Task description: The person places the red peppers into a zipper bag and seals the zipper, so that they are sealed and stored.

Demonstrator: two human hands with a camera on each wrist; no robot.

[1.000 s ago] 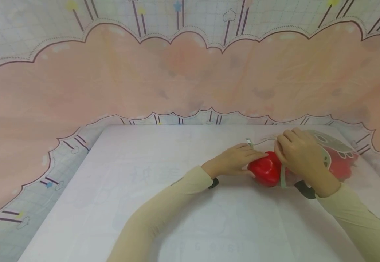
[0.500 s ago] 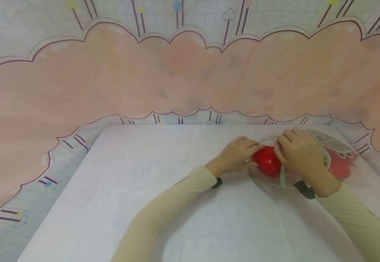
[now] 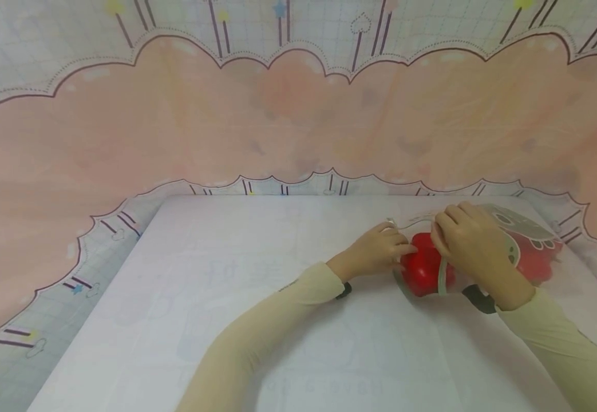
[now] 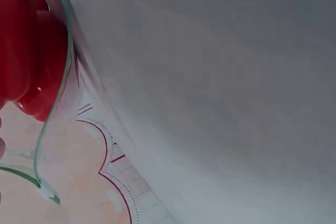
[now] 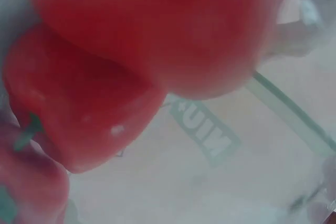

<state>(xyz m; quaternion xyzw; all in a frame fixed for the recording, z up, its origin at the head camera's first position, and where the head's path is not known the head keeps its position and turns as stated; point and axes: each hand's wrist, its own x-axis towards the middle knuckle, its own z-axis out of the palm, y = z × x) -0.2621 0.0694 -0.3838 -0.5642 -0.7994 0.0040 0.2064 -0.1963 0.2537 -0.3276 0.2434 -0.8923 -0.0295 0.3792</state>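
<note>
A clear plastic bag with green edging lies at the right of the table. At its mouth sits a red bell pepper. My right hand grips the bag's upper edge with curled fingers. Close to the pepper's left side is my left hand, its fingers bent. Whether it still pinches the pepper or touches the bag I cannot tell. The left wrist view shows red peppers behind the bag's green rim, with fingertips barely visible at the left edge. Several peppers fill the right wrist view.
Reddish and grey-green shapes show on the bag at the far right. Under everything is a white-covered table. A patterned peach-coloured cloth hangs behind it and along the left side.
The pepper has moved slightly right into the bag's mouth, rising and then dropping lower. My left fingers have drawn closer together beside it. My right hand has hardly moved.
</note>
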